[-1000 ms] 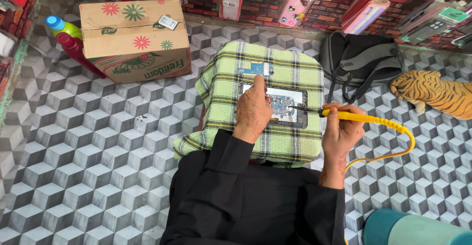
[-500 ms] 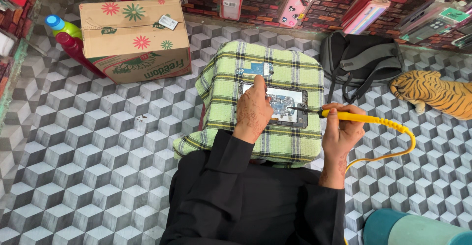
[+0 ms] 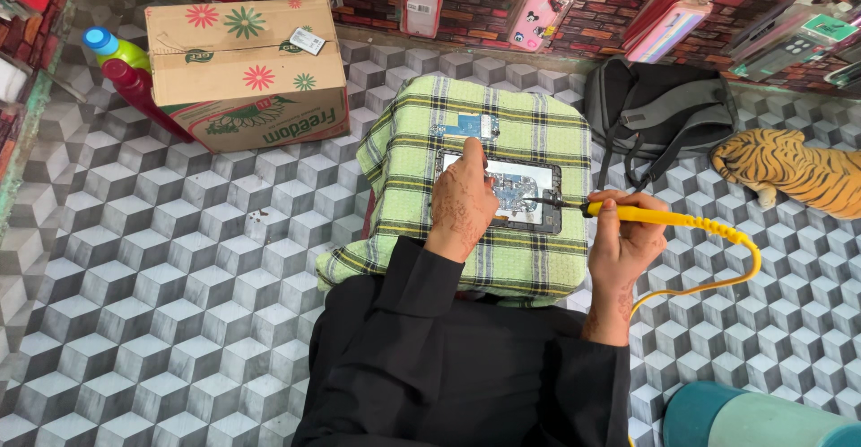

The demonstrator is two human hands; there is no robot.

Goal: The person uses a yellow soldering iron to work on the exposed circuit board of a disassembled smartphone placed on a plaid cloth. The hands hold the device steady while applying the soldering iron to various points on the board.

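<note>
Yellow soldering iron (image 3: pixel 646 216) sits clamped in our right hand (image 3: pixel 623 236), tip on the opened phone (image 3: pixel 516 189) our left hand (image 3: pixel 462 200) presses flat, fingers together.

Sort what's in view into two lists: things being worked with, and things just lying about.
In use:
left hand pressing on the opened phone
right hand holding the yellow soldering iron
checked cloth under the phone
small blue part on the cloth

Lying about:
cardboard box
bottles
black bag
toy tiger
hanging phone cases
</note>
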